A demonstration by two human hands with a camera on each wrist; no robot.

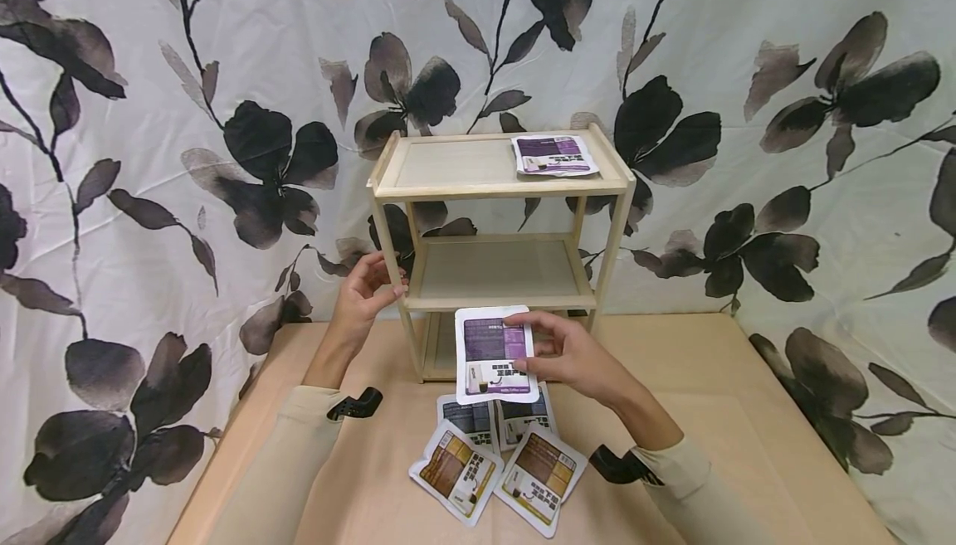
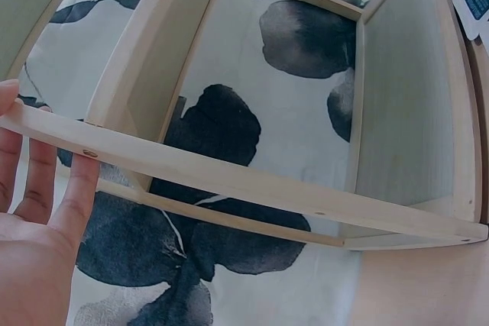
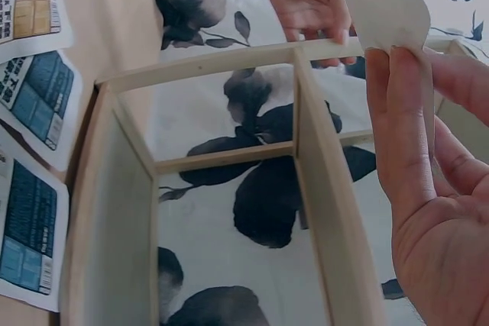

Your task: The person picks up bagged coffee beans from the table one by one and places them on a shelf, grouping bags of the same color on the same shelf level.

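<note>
A small wooden three-tier shelf [image 1: 456,165] stands against the patterned cloth. My left hand [image 1: 362,300] holds its left front post [image 2: 229,171], thumb on one side and fingers on the other. In front of the lower tiers, my right hand [image 1: 573,356] pinches a white-edged purple sachet [image 1: 484,347] by its right side, printed face toward the head camera. The right wrist view shows the sachet's plain pale back [image 3: 386,9] between thumb and fingers. Another purple sachet [image 1: 554,155] lies on the right of the top tier.
On the table [image 1: 657,396], before the shelf, lie two blue sachets [image 1: 466,416] and, nearer, orange-brown sachets [image 1: 459,474], some overlapping. The held sachet partly hides the bottom tier [image 1: 439,346]. Floral cloth [image 1: 299,47] hangs behind and at both sides.
</note>
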